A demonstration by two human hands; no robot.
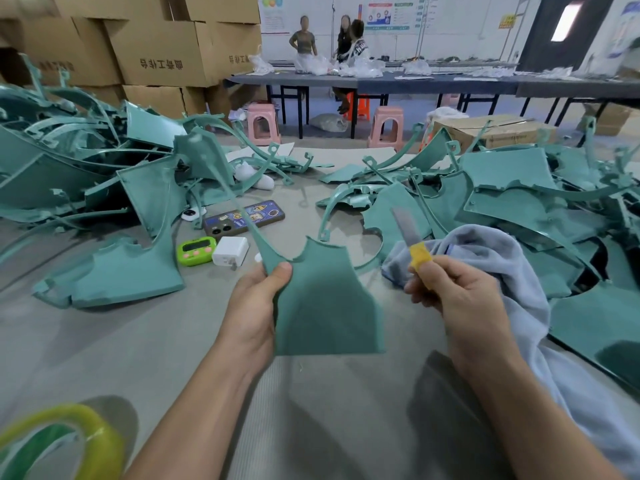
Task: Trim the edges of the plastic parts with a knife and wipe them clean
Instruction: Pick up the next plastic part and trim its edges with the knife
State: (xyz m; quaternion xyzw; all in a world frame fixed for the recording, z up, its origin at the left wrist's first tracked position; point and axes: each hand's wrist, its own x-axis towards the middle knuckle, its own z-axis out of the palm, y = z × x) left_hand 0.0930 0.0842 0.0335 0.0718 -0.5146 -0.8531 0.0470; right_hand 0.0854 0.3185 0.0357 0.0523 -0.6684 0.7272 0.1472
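My left hand (258,306) grips a teal plastic part (322,303) by its left edge, thumb on top, holding it up over the grey table (145,344). A long thin arm of the part runs up and left from the thumb. My right hand (457,292) holds a knife (410,237) with a bare metal blade and yellow-taped handle, blade pointing up and away, to the right of the part and apart from it. A pale blue cloth (498,268) lies under and behind my right hand.
Heaps of teal plastic parts lie at left (86,174) and right (540,202). A phone (244,218), green timer (195,250) and white charger (230,251) sit mid-table. A yellow-green tape roll (65,441) is at bottom left. People stand at a far table (450,83).
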